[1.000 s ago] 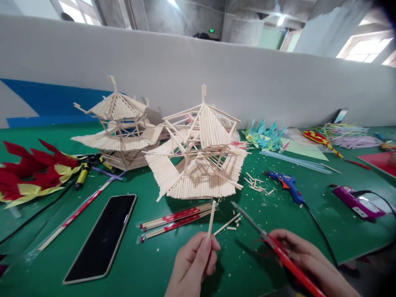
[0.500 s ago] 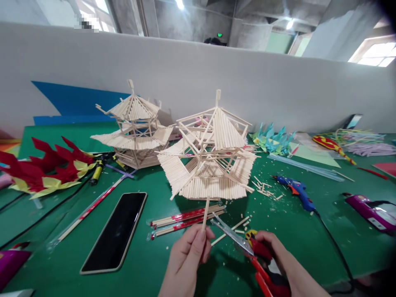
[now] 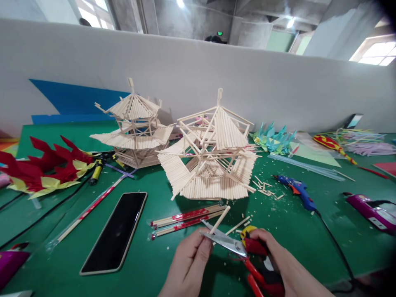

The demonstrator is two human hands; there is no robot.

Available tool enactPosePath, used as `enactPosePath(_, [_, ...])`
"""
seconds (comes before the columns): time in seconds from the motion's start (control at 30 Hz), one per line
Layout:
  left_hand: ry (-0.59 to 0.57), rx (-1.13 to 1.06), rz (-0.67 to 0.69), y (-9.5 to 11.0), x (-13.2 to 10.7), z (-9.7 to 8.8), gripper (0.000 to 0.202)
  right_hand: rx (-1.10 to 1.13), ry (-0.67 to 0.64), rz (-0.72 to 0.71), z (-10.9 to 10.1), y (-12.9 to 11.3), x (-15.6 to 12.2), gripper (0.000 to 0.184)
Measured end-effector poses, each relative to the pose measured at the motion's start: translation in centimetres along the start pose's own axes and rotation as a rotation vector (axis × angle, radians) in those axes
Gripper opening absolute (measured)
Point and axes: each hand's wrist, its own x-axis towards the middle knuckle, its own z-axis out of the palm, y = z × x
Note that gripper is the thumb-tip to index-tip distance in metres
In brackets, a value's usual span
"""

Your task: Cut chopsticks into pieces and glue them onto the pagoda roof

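My left hand [image 3: 190, 258] pinches a thin wooden stick [image 3: 222, 218] that slants up to the right. Closed round the red handles of a pair of scissors [image 3: 229, 243] is my right hand [image 3: 275, 251]. The scissor blades are parted, one on each side of the stick, just above my left fingertips. Behind my hands stands a stick-built pavilion [image 3: 213, 187], its upper roof covered on one side only. Red-banded packs of wooden sticks [image 3: 185, 222] lie just in front of it.
A second stick pavilion [image 3: 133, 140] stands at the back left. A phone [image 3: 114, 233] lies left of my hands. Cut stick bits [image 3: 266, 187] and a blue glue gun [image 3: 297, 192] with a trailing cable lie to the right. A red paper crown [image 3: 52, 169] sits far left.
The stick in my left hand has tipped to the right. The scissors have moved left, bringing their parted blades around it.
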Motion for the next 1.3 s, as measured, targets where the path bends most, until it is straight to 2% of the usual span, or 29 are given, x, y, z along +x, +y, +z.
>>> enactPosePath(0.07, [0.021,-0.004,0.012,-0.2,0.0,0.1,0.024,-0.010,-0.001,-0.010,0.0,-0.7,-0.4,0.025])
enactPosePath(0.2, [0.030,-0.045,0.007,-0.7,0.1,0.2,0.020,-0.067,-0.005,-0.050,0.3,-1.5,-0.6,0.057])
enactPosePath(0.3, [0.021,-0.031,0.018,-0.8,0.1,0.0,0.019,-0.151,-0.007,-0.087,0.5,-1.2,-0.5,0.057])
enactPosePath(0.43, [0.066,0.052,0.067,-0.2,0.1,-0.2,0.018,-0.299,0.002,-0.157,0.5,-0.4,-0.3,0.061])
enactPosePath(0.53, [0.102,0.105,0.125,0.3,0.2,0.0,0.018,-0.368,0.022,-0.203,0.5,-0.8,0.1,0.052])
enactPosePath(0.7, [0.107,0.111,0.196,1.0,0.5,0.2,0.020,-0.308,-0.040,-0.100,0.9,-1.9,0.8,0.024])
enactPosePath(1.0, [-0.069,0.251,0.164,1.3,1.3,-0.9,0.020,-0.260,-0.089,-0.030,0.8,-2.3,1.2,0.023])
enactPosePath(1.2, [-0.109,0.340,0.219,1.1,1.4,-1.2,0.018,-0.154,-0.073,-0.040,1.1,-2.1,1.2,0.020])
enactPosePath(1.3, [-0.041,0.330,0.258,1.1,1.5,-0.8,0.018,-0.134,-0.070,-0.042,1.3,-2.1,1.2,0.017])
